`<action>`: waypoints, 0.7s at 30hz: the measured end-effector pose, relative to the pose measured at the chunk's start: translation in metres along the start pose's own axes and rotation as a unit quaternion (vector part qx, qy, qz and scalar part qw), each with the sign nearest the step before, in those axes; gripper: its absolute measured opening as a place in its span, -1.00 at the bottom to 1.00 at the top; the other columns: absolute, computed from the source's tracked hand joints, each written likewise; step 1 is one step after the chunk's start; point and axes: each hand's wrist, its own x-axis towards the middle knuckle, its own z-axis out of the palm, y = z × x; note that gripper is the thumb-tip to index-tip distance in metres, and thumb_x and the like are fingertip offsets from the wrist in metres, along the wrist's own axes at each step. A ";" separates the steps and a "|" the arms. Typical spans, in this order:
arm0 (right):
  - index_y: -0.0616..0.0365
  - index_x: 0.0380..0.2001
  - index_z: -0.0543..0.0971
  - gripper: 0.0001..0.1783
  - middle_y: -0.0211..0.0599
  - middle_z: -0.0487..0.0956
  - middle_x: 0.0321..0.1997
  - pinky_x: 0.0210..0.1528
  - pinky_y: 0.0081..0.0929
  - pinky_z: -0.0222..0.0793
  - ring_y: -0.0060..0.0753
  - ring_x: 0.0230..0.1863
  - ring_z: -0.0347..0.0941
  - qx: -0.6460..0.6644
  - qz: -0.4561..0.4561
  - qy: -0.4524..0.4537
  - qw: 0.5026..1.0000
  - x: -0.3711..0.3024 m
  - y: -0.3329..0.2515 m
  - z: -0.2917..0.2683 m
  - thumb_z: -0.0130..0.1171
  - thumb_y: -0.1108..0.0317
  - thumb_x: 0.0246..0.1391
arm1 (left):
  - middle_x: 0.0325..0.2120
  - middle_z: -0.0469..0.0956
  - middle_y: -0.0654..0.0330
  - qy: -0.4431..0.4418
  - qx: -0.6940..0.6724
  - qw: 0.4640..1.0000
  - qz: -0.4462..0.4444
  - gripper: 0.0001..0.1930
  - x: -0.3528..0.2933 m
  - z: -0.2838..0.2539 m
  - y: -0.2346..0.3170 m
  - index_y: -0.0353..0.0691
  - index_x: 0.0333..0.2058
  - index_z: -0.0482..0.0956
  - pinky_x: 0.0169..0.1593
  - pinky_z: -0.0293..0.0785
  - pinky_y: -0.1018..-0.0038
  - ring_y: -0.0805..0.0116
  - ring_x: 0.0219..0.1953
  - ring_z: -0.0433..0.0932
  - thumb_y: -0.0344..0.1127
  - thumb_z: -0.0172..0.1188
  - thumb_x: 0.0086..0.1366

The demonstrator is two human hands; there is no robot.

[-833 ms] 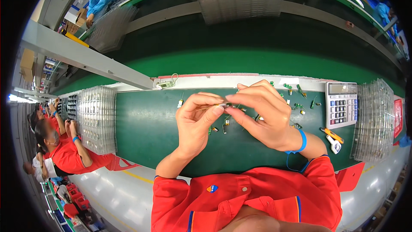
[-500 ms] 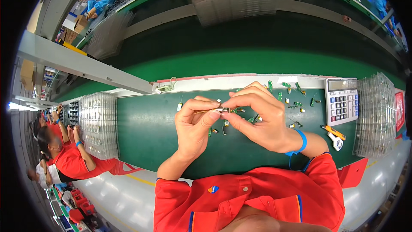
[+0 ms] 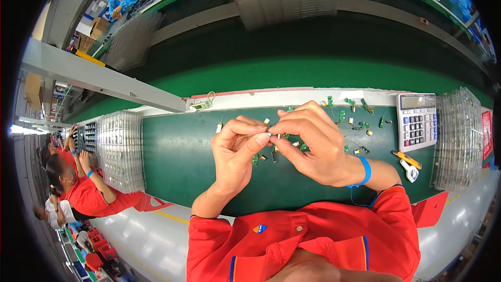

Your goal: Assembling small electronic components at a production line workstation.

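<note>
Above the middle of the green bench my left hand (image 3: 234, 154) and my right hand (image 3: 319, 146) meet fingertip to fingertip. Both are closed, thumb against forefinger, on a small circuit board with a pale silvery part (image 3: 272, 134). My fingers cover most of it. A blue band circles my right wrist. On the bench beneath and to the right lie several loose green circuit boards (image 3: 342, 116), some with thin wires and small white-and-yellow parts. A lone small white part with a wire (image 3: 219, 127) lies beside my left hand.
At the right are a calculator (image 3: 416, 120), an orange cutter knife (image 3: 406, 160) and a white tool (image 3: 410, 172). Stacks of clear plastic trays (image 3: 121, 151) flank the bench. A grey metal beam (image 3: 104, 78) crosses the left. Co-workers sit at the left and far side.
My fingers have shifted slightly around the small board, and less of it shows between them. Both hands stay in nearly the same place. The co-worker at the left has raised their hands.
</note>
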 end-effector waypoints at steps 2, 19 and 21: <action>0.25 -0.41 0.57 -0.72 -0.23 0.56 -0.42 -0.19 -0.37 0.52 -0.23 -0.36 0.47 0.001 -0.011 0.007 1.000 0.002 0.001 -0.001 0.35 0.66 -0.31 | -0.34 0.50 0.12 0.007 -0.003 1.000 0.002 -0.86 -0.001 0.000 0.000 -0.34 -0.31 0.50 -0.19 0.52 0.50 0.40 -0.27 0.53 -0.65 0.17 0.16; 0.36 -0.17 0.56 -0.79 -0.16 0.59 -0.22 -0.05 -0.49 0.48 -0.47 -0.23 0.52 0.354 0.318 -0.129 0.870 0.009 -0.004 -0.025 0.12 0.48 0.15 | -0.31 0.49 0.15 -0.045 0.002 0.999 -0.017 -0.82 0.004 -0.001 0.007 -0.38 -0.19 0.56 -0.27 0.44 0.52 0.42 -0.30 0.50 -0.53 0.16 0.21; 0.32 -0.27 0.61 -0.81 -0.27 0.62 -0.33 -0.17 -0.56 0.50 -0.56 -0.26 0.52 0.324 0.354 -0.153 0.864 0.015 -0.004 -0.028 0.17 0.41 0.13 | -0.32 0.50 0.15 -0.039 0.033 0.998 -0.021 -0.82 0.005 -0.001 0.009 -0.38 -0.19 0.57 -0.28 0.44 0.53 0.43 -0.31 0.50 -0.52 0.16 0.22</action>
